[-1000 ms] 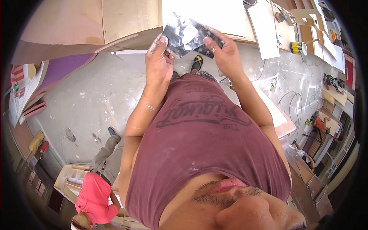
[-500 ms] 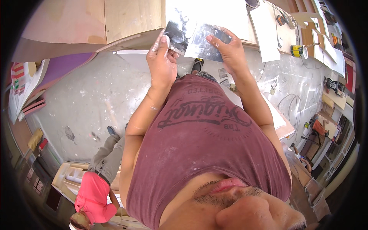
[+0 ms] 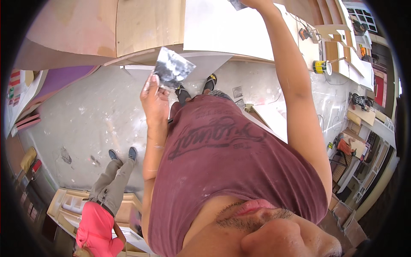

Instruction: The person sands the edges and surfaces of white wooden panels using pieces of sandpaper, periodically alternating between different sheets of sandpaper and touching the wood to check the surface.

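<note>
My left hand [image 3: 155,100] grips a thin, square, dark putty scraper [image 3: 173,67] by its lower corner. White paste smears the scraper's shiny face, and it is held in the air in front of the bench edge. Stretched far forward over the white panel [image 3: 222,32], my right hand [image 3: 257,2] is partly cut off by the top of the view. A second dark putty scraper [image 3: 236,4] shows at its fingers, lying over the panel's surface; whether it touches the panel I cannot tell.
Plywood [image 3: 150,25] adjoins the white panel on the left. To the right are a power tool [image 3: 305,33] and a yellow-black can [image 3: 321,67] with a stick in it. Behind me on the left, a person in a pink shirt [image 3: 96,227] stands by wooden frames. White boards [image 3: 274,120] lean at my right.
The two scrapers, held together before, are now apart. My right hand has reached forward over the panel with one; my left hand has drawn back and left with the other.
</note>
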The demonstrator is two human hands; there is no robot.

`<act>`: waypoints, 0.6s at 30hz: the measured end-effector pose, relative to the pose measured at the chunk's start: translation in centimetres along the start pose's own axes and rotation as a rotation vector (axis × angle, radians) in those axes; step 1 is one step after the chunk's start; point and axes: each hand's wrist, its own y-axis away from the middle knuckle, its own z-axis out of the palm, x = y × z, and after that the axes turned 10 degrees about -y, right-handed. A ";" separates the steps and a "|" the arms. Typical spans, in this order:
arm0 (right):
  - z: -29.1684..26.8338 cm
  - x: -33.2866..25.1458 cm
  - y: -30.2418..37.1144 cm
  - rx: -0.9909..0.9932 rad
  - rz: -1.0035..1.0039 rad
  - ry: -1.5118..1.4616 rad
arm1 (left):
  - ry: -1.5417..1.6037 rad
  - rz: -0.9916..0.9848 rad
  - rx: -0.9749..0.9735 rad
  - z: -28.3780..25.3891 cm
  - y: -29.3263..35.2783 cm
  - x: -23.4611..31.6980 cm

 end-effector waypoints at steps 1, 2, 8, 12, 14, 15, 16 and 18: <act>-1.4 -2.0 0.7 -0.003 -0.009 0.009 | 0.020 0.007 0.021 -0.8 -0.1 0.1; -3.0 -4.2 1.2 0.032 -0.098 -0.109 | 0.029 0.005 0.026 -1.3 -0.1 0.2; -1.8 -5.3 -0.8 0.021 -0.209 -0.141 | 0.109 0.011 0.071 -2.9 0.0 0.0; -0.4 -10.2 5.8 0.073 -0.365 -0.188 | 0.150 -0.020 0.105 -4.2 0.0 -1.0; 0.6 -11.3 9.4 0.082 -0.557 0.000 | 0.156 -0.051 0.083 -4.3 -0.4 -1.2; 1.5 -12.0 11.7 0.096 -0.597 0.033 | 0.163 -0.050 0.065 -3.9 -0.4 -1.0; 2.3 -12.3 14.0 0.112 -0.635 0.068 | 0.163 -0.054 0.065 -3.6 -0.4 -0.8; 3.3 -11.7 17.9 0.174 -0.751 -0.038 | 0.165 -0.049 0.038 -3.2 -0.5 -0.6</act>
